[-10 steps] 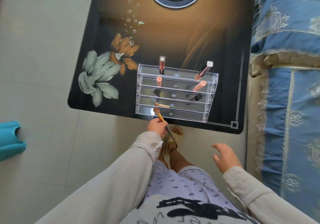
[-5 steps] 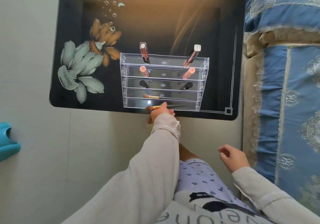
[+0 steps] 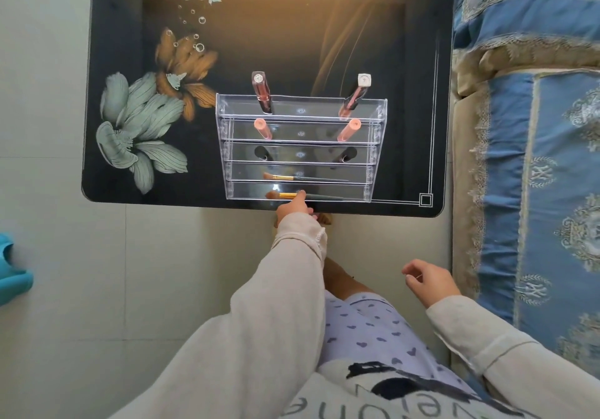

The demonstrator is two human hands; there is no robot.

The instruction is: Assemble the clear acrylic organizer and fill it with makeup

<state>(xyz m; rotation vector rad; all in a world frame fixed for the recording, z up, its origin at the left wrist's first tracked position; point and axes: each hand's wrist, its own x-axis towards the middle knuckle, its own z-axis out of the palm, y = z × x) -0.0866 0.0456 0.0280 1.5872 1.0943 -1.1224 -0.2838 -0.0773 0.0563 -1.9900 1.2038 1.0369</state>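
The clear acrylic organizer (image 3: 300,152) stands on the dark, flower-printed tabletop (image 3: 406,61), near its front edge. Its five stepped tiers rise toward the back.

In the rear tier two gloss tubes lean: a rose-capped tube (image 3: 261,92) at the organizer's left end and a white-capped tube (image 3: 357,94) at its right end. One tier forward, a left pink tube (image 3: 263,128) and a right pink tube (image 3: 348,129) stand the same way. The middle tier holds a left black-capped piece (image 3: 261,153) and a right black-capped piece (image 3: 347,154), both too dark against the tabletop to identify. In the fourth tier a small brush (image 3: 292,177) lies lengthwise, bristles toward the organizer's left. In the front tier lies a second brush (image 3: 285,195) with a gold ferrule, its bristles also to the left.

The left hand (image 3: 293,207) reaches to the organizer's front wall, with one fingertip on the second brush just right of the ferrule. Its other fingers are hidden under the hand, so I cannot tell whether its grip closes on the handle or only touches it. The right hand (image 3: 428,280) hangs in the air, well apart from the organizer on its near right. Its grip is loose, the fingers half curled and holding nothing.

Right of the organizer, past the tabletop's edge, is a bed (image 3: 535,159) with a blue patterned cover. Far to the organizer's left, a teal object (image 3: 13,279) is cut off at the edge of view.
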